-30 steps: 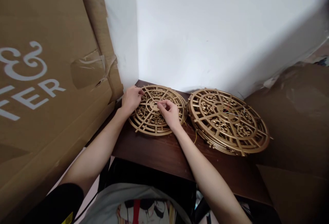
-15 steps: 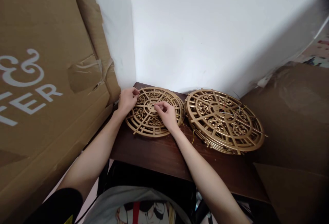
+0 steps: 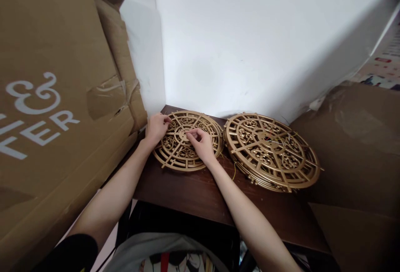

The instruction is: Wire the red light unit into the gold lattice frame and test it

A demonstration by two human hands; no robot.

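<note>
The gold disc (image 3: 181, 136) lies near the back-left corner of the table (image 3: 184, 186), its centre just left of the right hand's (image 3: 202, 143) joined fingertips, the left hand (image 3: 156, 128) at its left rim, finger gap indistinct.

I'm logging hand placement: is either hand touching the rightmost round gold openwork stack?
No, the left hand and right hand are both at the leftmost round gold openwork stack.

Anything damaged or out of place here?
Two things: the left cardboard box has crumpled tape and what looks like a small tear near its edge; a stray yellow wire straggles loose over the dark tabletop beside the right-hand gold discs.
</note>
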